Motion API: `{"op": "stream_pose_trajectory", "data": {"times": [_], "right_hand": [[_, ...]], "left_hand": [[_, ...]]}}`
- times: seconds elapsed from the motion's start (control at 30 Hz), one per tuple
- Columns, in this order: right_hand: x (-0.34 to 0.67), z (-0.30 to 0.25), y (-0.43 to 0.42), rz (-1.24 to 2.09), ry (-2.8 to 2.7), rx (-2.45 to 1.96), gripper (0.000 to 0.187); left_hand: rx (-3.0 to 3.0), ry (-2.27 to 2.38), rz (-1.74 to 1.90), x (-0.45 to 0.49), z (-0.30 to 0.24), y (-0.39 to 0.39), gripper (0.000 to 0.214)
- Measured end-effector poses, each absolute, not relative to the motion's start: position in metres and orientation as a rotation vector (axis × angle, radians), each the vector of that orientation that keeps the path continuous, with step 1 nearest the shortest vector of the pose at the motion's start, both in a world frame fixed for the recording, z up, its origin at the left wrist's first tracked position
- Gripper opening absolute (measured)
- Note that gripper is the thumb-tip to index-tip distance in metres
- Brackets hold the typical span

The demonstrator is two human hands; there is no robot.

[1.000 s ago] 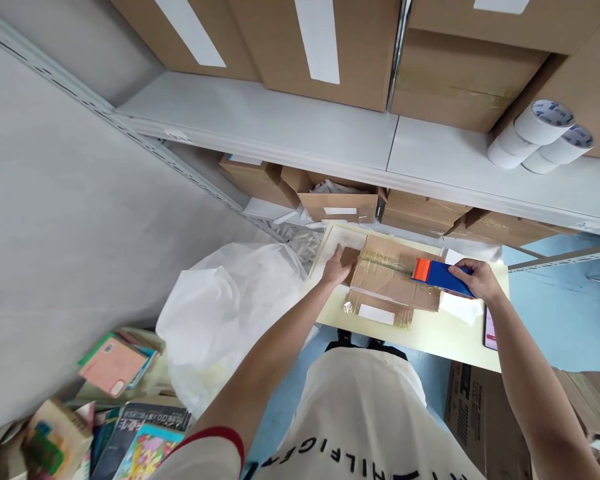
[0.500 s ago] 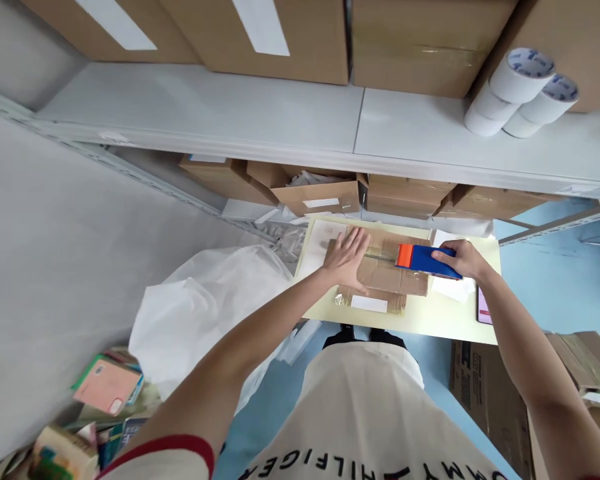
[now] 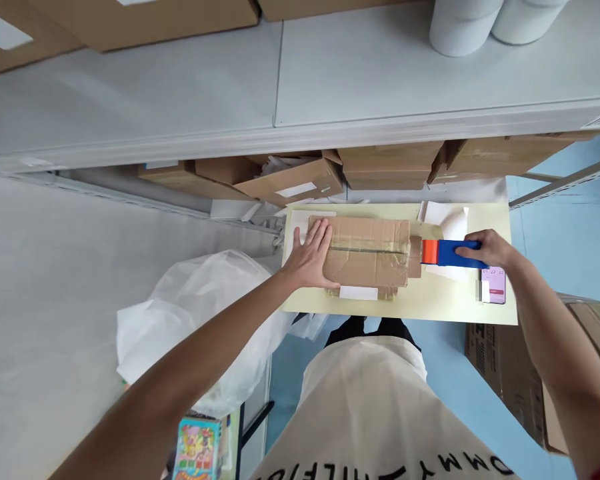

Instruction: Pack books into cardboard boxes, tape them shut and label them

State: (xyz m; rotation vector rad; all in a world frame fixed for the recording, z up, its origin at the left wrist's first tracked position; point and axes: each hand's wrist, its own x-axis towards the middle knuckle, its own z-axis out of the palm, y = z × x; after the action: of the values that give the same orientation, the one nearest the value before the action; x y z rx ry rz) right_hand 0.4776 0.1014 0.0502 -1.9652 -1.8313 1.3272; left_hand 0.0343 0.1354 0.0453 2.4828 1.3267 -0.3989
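A cardboard box [image 3: 367,250] lies on the pale yellow table [image 3: 445,303], with clear tape and a dark seam running lengthwise along its top. My left hand [image 3: 310,260] rests on the box's left end, fingers stretched out and thumb spread toward the near edge. In my right hand [image 3: 485,248] is a blue tape dispenser [image 3: 455,254] with an orange front end, gripped by its body just beyond the box's right side. A brown cardboard piece [image 3: 415,257] shows between box and dispenser. Another box with a white label [image 3: 359,293] sticks out along the near side, partly hidden.
A phone [image 3: 494,285] lies by my right wrist, and white paper [image 3: 453,221] behind the dispenser. Shelving [image 3: 180,100] with several cartons [image 3: 390,163] spans the back. A large white plastic bag [image 3: 205,320] is at left, stacked cartons [image 3: 505,373] at lower right.
The tape dispenser in my right hand has moved right, from over the box top to past its right end. My left hand now sits at the box's left end. The view has shifted.
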Motion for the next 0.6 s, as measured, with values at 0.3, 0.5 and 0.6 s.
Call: {"op": "stream_pose_trajectory", "data": {"times": [0.3,0.5,0.6], "right_hand": [[0.447,0.019,0.107,1.295,-2.028,-1.863,0.05],[0.485,0.005,0.09,1.335,-2.053,-1.929,0.057],[0.487,0.014,0.089,1.275,-2.188,-2.061,0.063]], "left_hand": [[2.686,0.642,-0.414,0.165,0.042,0.107,0.106],[2.652,0.699,-0.423,0.17,0.041,0.107,0.084],[2.661,0.708,-0.439,0.169,0.041,0.106,0.085]]}}
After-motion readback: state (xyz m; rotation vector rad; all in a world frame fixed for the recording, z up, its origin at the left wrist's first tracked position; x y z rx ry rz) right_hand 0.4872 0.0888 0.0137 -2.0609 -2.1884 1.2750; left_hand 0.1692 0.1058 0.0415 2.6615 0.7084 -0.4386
